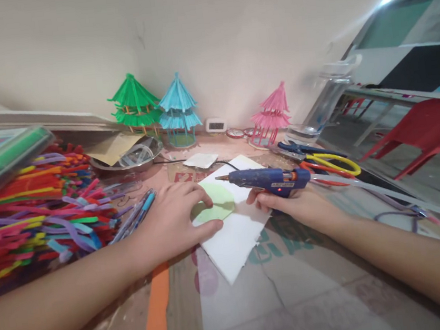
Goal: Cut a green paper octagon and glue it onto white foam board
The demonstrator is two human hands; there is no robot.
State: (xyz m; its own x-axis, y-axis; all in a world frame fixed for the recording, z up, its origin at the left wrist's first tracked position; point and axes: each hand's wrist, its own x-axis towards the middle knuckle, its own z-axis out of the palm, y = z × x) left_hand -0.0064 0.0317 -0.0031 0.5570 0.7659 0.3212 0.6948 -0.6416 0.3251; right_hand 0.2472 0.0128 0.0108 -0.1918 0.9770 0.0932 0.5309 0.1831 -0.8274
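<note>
Between the two hands lies a pale green paper disc (215, 201), resting on a white foam sheet (235, 232), and that is where everything centres. The left hand (174, 220) is spread almost flat, fingers reaching forward onto the near edge of the disc and gripping nothing; it reads as a pin, keeping the light paper from sliding on the sheet. Just to its right, the right hand (288, 205) is wrapped around the grip of a blue glue gun (269, 178), fingers curled closed under the body. The gun sits level with its metal nozzle aimed left, the tip hovering above the far edge of the disc, near the left fingertips. A small red light glows on its side, so I judge it live. A clear glue stick trails out behind it, past the right wrist.

Beyond the right hand lie yellow-handled scissors (333, 162). Off to the left of the left hand, a heap of coloured pipe cleaners (38, 212) is piled on the surface, with pens (138, 214) just beside the knuckles. Three paper pagodas (176, 111) stand well ahead, against the wall.

Hard to call: whether the nozzle touches the paper, and whether the trigger is squeezed, as the fingers hide it. The disc's near edge is covered by the left hand, and the bottle at the right is blurred.
</note>
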